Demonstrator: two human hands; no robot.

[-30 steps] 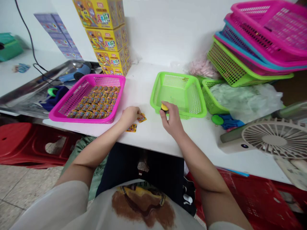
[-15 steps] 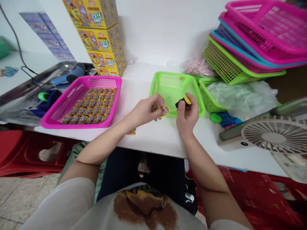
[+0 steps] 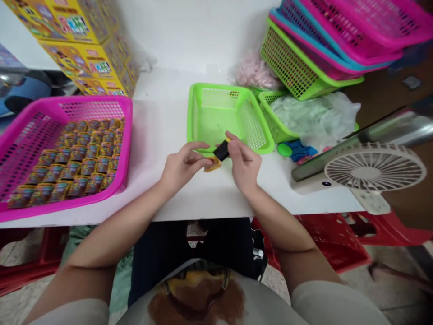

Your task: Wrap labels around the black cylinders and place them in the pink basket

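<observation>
My left hand [image 3: 181, 164] pinches a small yellow printed label [image 3: 213, 165] between thumb and finger. A small black cup with a yellow end [image 3: 222, 150] is in my right hand [image 3: 246, 164], gripped by thumb and fingers and tilted. The cup's lower end meets the label or is right beside it; I cannot tell whether they touch. Both hands are just in front of the green basket [image 3: 191, 115], whose bottom looks bare. To the left, a pink basket [image 3: 126, 153] holds rows of small labelled cups [image 3: 88, 167].
Yellow printed boxes [image 3: 98, 63] are stacked behind the pink basket. At the right are stacked coloured baskets [image 3: 297, 67], a green basket with clear plastic bags [image 3: 311, 115], and a beige fan [image 3: 375, 171]. Pink items [image 3: 257, 72] lie against the wall.
My hands have come together, bringing the black cup down and left to the label. The view has shifted to the right, so the baskets and boxes appear further left.
</observation>
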